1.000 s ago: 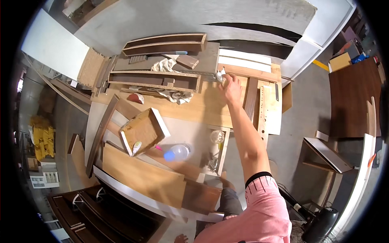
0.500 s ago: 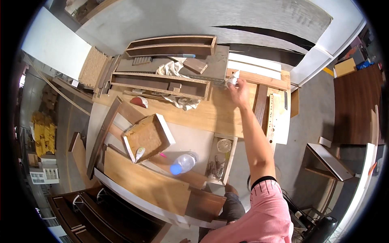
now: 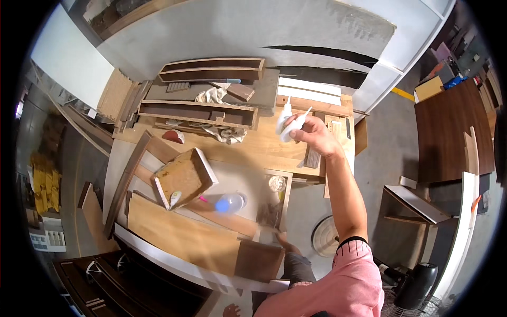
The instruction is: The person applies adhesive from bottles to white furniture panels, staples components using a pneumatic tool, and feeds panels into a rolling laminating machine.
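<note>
Raised since the earlier frame: 2 white nozzle bottles [image 3: 291, 130]. Grey floor [image 3: 372, 158] provides open room between the right edge of the workbench [image 3: 268, 141] and the brown panel [image 3: 454, 132]. Tan board [image 3: 182, 230] lies along the near side. Right hand [image 3: 318, 139]: grasping both bottles above the workbench. Left hand [image 3: 231, 310]: partly visible; grip cannot be told.

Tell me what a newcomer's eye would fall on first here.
Probably the right hand, right of centre, holding what look like two white nozzle bottles over the wooden worktop. Next, the clear bottle with a blue cap, nearer the person and just right of the white-sided open box. At far left, a bright yellow heap also stands out.
</note>
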Available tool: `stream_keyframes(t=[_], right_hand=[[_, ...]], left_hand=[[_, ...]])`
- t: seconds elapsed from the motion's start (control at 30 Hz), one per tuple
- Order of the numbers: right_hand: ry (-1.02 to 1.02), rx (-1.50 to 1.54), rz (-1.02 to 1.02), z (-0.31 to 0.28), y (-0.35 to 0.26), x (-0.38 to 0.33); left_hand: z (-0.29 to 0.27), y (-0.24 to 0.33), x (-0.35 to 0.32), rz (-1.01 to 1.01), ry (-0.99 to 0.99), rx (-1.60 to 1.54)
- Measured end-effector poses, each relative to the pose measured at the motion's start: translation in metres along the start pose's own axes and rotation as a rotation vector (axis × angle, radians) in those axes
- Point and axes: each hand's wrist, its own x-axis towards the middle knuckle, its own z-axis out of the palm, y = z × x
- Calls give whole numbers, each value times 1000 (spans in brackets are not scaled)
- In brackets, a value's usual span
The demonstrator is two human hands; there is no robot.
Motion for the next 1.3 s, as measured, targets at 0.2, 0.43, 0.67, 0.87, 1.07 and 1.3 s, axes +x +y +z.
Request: stream_keyframes(t=[0.2, 0.43, 0.67, 0.87, 1.07, 1.3], right_hand=[[-80, 0, -100, 45, -41, -23], [-197, -85, -176, 118, -80, -51], [-374, -168, -204, 206, -106, -84], [-506, -361, -52, 307, -116, -128], [-903, -519, -236, 415, -11, -230], [-1287, -378, 125, 492, 81, -336]], left_hand=[[-13, -10, 8, 37, -59, -44], [-27, -36, 5, 74, -56, 23], [-58, -56, 8, 167, -56, 12], [-65, -2, -33, 496, 39, 307], [-21, 125, -106, 925, -114, 58], [-33, 116, -129, 673, -316, -380]])
